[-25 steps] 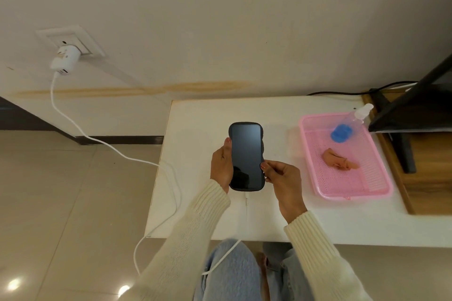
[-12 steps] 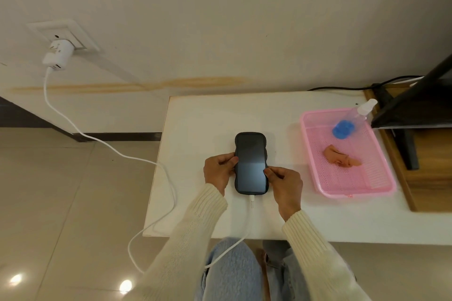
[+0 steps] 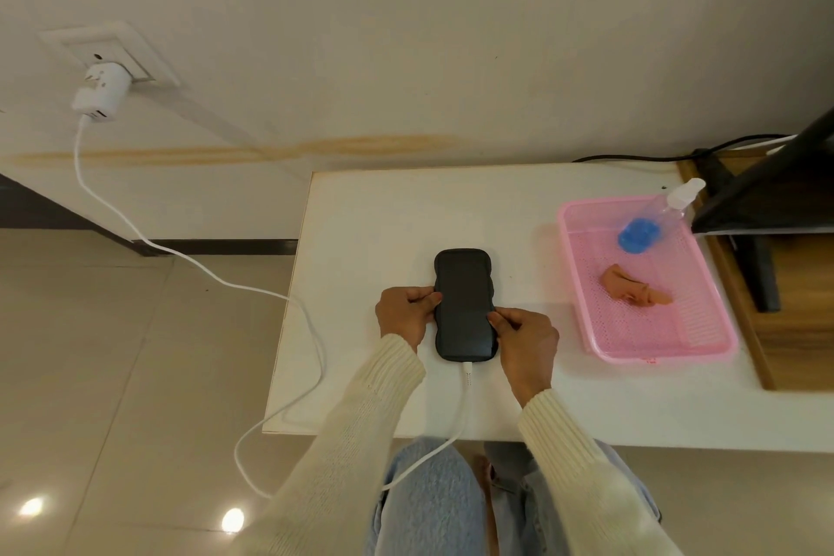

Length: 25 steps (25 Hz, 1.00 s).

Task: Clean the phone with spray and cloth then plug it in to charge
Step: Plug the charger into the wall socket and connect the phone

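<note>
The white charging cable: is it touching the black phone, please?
Touching: head view shows the white charging cable plugged into the bottom edge of the black phone.

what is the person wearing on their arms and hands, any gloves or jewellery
Both arms are in cream knitted sweater sleeves. The left sleeve and right sleeve each end in a ribbed cuff at the wrist. The left hand and right hand are bare: no gloves, and no ring or watch shows.
</note>
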### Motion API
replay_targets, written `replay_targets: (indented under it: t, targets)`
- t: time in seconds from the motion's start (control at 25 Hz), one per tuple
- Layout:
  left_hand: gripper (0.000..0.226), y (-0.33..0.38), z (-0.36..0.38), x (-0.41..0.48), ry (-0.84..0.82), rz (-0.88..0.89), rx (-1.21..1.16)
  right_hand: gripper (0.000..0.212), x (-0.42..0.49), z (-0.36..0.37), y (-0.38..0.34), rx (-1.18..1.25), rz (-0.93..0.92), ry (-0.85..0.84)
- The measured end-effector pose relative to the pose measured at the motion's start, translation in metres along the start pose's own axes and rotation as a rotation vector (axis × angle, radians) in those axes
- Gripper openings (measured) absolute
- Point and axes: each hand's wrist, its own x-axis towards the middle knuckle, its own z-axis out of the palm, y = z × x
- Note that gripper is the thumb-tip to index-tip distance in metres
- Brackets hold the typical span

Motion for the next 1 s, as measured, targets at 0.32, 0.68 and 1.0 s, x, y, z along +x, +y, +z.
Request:
replay_targets:
  t: [0.32,0.68,1.0]
  targets:
    - [0.019,0.003,0.000,-0.001,0.026,-0.007,0.016,0.017,-0.001,0.002,0.002,-0.056,-0.050,0.015]
    - [0.018,0.002,0.002,-0.005,0.078,0.034,0.058,0.016,-0.001,0.001,0.004,-0.064,-0.074,0.045]
    - [0.019,-0.013,0.008,-0.012,0.123,0.197,0.211,0.014,-0.002,0.003,0.005,-0.157,-0.154,0.091]
